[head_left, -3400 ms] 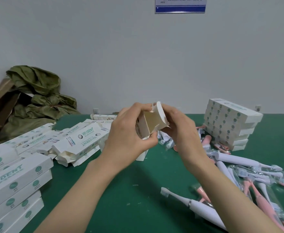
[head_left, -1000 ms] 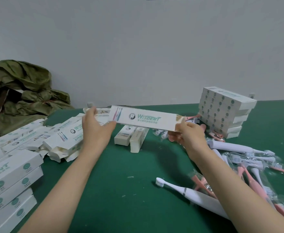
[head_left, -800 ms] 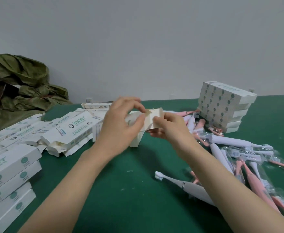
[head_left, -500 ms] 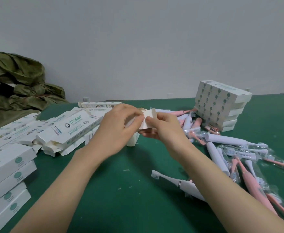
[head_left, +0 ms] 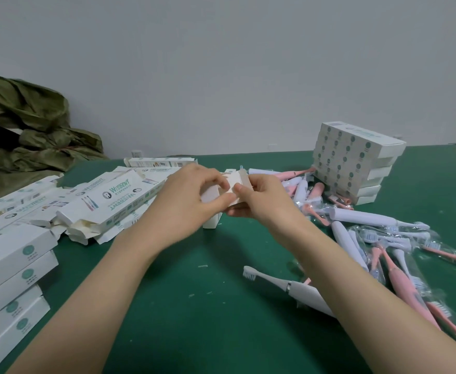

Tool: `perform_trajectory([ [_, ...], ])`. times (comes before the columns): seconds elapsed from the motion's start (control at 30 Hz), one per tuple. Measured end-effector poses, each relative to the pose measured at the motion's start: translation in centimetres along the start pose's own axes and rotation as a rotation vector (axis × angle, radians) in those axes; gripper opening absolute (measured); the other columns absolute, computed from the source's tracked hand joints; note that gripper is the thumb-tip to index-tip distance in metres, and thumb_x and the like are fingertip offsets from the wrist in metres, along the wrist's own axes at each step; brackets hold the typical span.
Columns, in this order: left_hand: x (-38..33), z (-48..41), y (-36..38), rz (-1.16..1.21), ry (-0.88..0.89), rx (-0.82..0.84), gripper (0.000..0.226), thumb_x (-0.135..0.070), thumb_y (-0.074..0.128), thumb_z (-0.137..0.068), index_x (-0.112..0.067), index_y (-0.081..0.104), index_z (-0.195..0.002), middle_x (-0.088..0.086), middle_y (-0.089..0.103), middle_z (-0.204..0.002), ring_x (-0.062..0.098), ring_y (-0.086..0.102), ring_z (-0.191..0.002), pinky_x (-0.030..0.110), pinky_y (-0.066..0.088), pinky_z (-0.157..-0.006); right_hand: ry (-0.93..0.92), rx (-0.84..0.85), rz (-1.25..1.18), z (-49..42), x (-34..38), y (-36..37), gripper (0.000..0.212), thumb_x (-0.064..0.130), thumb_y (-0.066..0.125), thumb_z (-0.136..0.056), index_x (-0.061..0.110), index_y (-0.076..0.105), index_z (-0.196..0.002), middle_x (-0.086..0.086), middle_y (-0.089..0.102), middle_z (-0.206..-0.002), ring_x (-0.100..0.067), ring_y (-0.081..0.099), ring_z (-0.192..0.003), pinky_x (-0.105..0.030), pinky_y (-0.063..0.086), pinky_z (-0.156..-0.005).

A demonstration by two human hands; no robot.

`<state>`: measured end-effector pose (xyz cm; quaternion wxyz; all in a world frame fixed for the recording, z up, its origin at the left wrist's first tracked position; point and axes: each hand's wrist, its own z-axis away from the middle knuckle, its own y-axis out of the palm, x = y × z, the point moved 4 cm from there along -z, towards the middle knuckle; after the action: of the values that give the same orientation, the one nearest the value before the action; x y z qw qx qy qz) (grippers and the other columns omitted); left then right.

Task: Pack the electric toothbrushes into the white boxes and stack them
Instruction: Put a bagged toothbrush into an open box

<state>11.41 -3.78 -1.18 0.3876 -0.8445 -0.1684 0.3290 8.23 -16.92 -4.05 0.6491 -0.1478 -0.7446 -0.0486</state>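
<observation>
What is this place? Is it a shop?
Probably a small packing workshop, not a shop. A green table holds stacked white boxes and loose electric toothbrushes, and the left hand and right hand grip one box.

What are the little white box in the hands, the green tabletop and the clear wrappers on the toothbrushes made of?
The little white box seems to be thin matte cardboard, given folded flaps and a brownish unprinted inside. The green tabletop is probably felt or a matte mat; it shows no shine. The clear toothbrush wrappers look like thin glossy plastic film, crinkled and glinting.
</observation>
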Motion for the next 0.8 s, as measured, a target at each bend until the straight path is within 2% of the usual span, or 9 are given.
perform_trajectory([
  [0.03, -0.1, 0.1, 0.0, -0.003, 0.013, 0.008, 0.023, -0.055, 0.056, -0.073, -0.038, 0.062, -0.089, -0.008, 0.059, -0.105, 0.004, 0.046, -0.100, 0.008, 0.029, -0.074, 0.012, 0.002, -0.026, 0.0, 0.1, -0.2, 0.020, 0.002, 0.042, -0.097, 0.000, 0.062, -0.093, -0.015, 0.067, -0.086, -0.022, 0.066, -0.067, -0.028, 0.059, -0.067],
  [0.1, -0.3, 0.2, 0.2, -0.034, 0.047, 0.025, 0.033, -0.056, 0.056, -0.072, -0.037, 0.062, -0.098, -0.009, 0.056, -0.111, 0.004, 0.044, -0.105, 0.014, 0.029, -0.078, 0.039, -0.015, -0.035, 0.0, 0.0, -0.4, 0.020, 0.002, 0.043, -0.097, 0.000, 0.063, -0.094, -0.019, 0.068, -0.092, -0.022, 0.066, -0.073, -0.029, 0.059, -0.068],
  [0.17, -0.4, 0.3, 0.8, -0.091, 0.074, 0.069, 0.040, -0.050, 0.061, -0.075, -0.034, 0.060, -0.112, -0.010, 0.053, -0.119, 0.007, 0.044, -0.110, 0.018, 0.029, -0.087, 0.070, -0.059, -0.017, -0.1, -0.5, -0.5, 0.020, 0.003, 0.044, -0.096, -0.001, 0.064, -0.097, -0.021, 0.069, -0.098, -0.024, 0.066, -0.074, -0.033, 0.059, -0.070],
  [0.23, -0.5, 0.4, 1.1, -0.104, 0.087, 0.084, 0.035, -0.039, 0.064, -0.078, -0.034, 0.059, -0.112, -0.010, 0.053, -0.119, 0.008, 0.046, -0.110, 0.022, 0.033, -0.090, 0.095, -0.085, -0.009, -0.2, -0.8, -0.5, 0.021, 0.004, 0.044, -0.096, -0.005, 0.063, -0.099, -0.022, 0.069, -0.099, -0.026, 0.068, -0.073, -0.038, 0.059, -0.075],
  [0.37, -0.5, 0.4, 1.5, -0.139, 0.072, 0.069, 0.022, -0.032, 0.063, -0.077, -0.034, 0.052, -0.096, -0.010, 0.051, -0.110, 0.012, 0.045, -0.101, 0.026, 0.037, -0.082, 0.096, -0.097, -0.007, -0.2, -1.0, -0.3, 0.022, 0.003, 0.043, -0.096, -0.008, 0.062, -0.100, -0.023, 0.069, -0.099, -0.030, 0.069, -0.072, -0.041, 0.058, -0.078],
  [0.5, 0.0, 0.3, 1.3, -0.183, 0.014, -0.016, 0.034, -0.037, 0.062, -0.073, -0.030, 0.048, -0.103, -0.008, 0.053, -0.098, 0.015, 0.045, -0.091, 0.028, 0.034, -0.070, 0.047, -0.100, 0.031, 0.0, -0.6, -0.2, 0.023, 0.003, 0.042, -0.096, -0.008, 0.062, -0.103, -0.022, 0.069, -0.097, -0.030, 0.070, -0.074, -0.041, 0.058, -0.078],
  [0.63, 0.1, 0.3, 1.2, -0.193, 0.030, -0.040, 0.042, -0.037, 0.061, -0.076, -0.029, 0.048, -0.115, -0.008, 0.057, -0.103, 0.017, 0.049, -0.094, 0.030, 0.039, -0.074, 0.038, -0.079, 0.047, -0.1, -0.7, 0.1, 0.023, 0.007, 0.044, -0.097, -0.006, 0.062, -0.103, -0.022, 0.069, -0.097, -0.029, 0.071, -0.075, -0.042, 0.057, -0.081],
  [0.73, 0.7, 0.1, 0.9, -0.170, 0.031, -0.063, 0.046, -0.037, 0.063, -0.078, -0.028, 0.050, -0.122, -0.007, 0.057, -0.106, 0.017, 0.049, -0.098, 0.028, 0.033, -0.074, 0.001, 0.025, -0.053, -0.9, 0.0, -0.9, 0.024, 0.014, 0.045, -0.099, -0.003, 0.062, -0.101, -0.018, 0.068, -0.090, -0.020, 0.067, -0.065, -0.030, 0.059, -0.072],
  [0.8, 1.4, 0.0, 0.3, -0.185, 0.001, -0.092, 0.048, -0.036, 0.064, -0.077, -0.027, 0.051, -0.122, -0.006, 0.056, -0.110, 0.018, 0.048, -0.101, 0.027, 0.030, -0.076, -0.031, -0.063, -0.131, -2.0, 0.1, -3.5, 0.020, 0.015, 0.047, -0.099, 0.003, 0.062, -0.094, -0.018, 0.069, -0.088, -0.018, 0.068, -0.067, -0.029, 0.059, -0.073],
])
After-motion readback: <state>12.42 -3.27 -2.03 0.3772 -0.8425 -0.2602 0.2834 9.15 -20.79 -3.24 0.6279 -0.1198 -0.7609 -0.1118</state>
